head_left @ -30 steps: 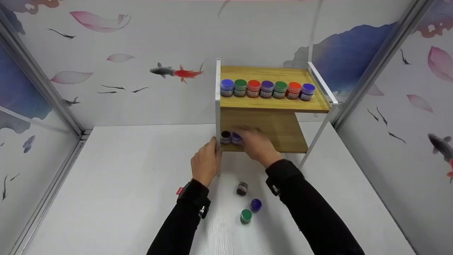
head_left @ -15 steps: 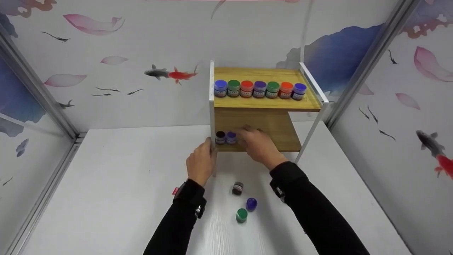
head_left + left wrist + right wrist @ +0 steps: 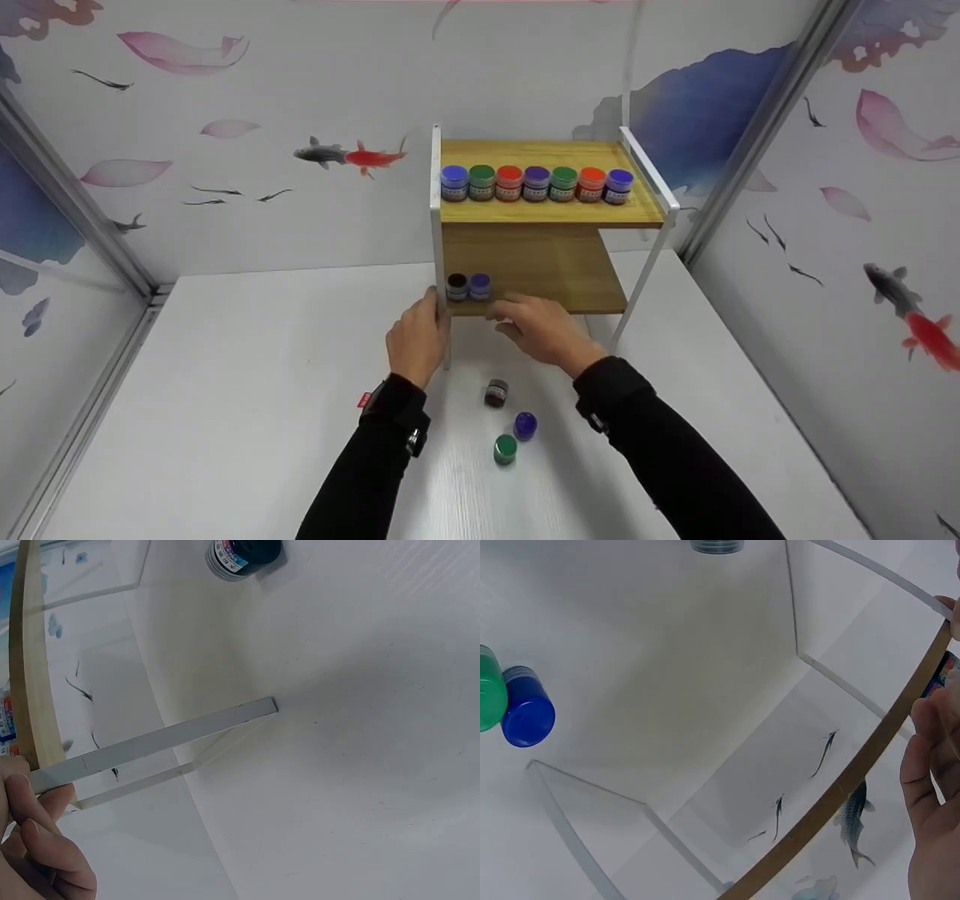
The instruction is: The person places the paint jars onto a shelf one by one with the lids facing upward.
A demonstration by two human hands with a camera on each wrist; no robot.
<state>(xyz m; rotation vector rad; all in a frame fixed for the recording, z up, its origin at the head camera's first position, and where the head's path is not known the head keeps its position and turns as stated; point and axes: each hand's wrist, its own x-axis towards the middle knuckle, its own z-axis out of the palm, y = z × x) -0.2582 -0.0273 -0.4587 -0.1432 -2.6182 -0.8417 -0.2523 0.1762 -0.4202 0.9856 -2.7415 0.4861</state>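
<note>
My left hand (image 3: 416,337) grips the left front post (image 3: 437,240) of a two-tier shelf; in the left wrist view its curled fingers (image 3: 56,855) lie at the post beside the board's edge. On the lower board (image 3: 559,274), at its left end, stand a black-lidded paint jar (image 3: 457,288) and a purple-lidded paint jar (image 3: 479,288). My right hand (image 3: 546,331) hovers at that board's front edge, just right of the purple-lidded jar, fingers loosely bent and holding nothing. In the right wrist view, the right hand (image 3: 937,787) is partly cut off.
Several paint jars with blue, green, red and purple lids line the upper board (image 3: 551,213). On the white table (image 3: 300,420) before the shelf are a dark paint jar (image 3: 496,393), a blue one (image 3: 525,426) and a green one (image 3: 505,449). Printed walls surround the table.
My right hand has withdrawn from the purple-lidded jar, back toward the lower board's front edge. The left hand keeps its place on the post. The whole head view has shifted slightly.
</note>
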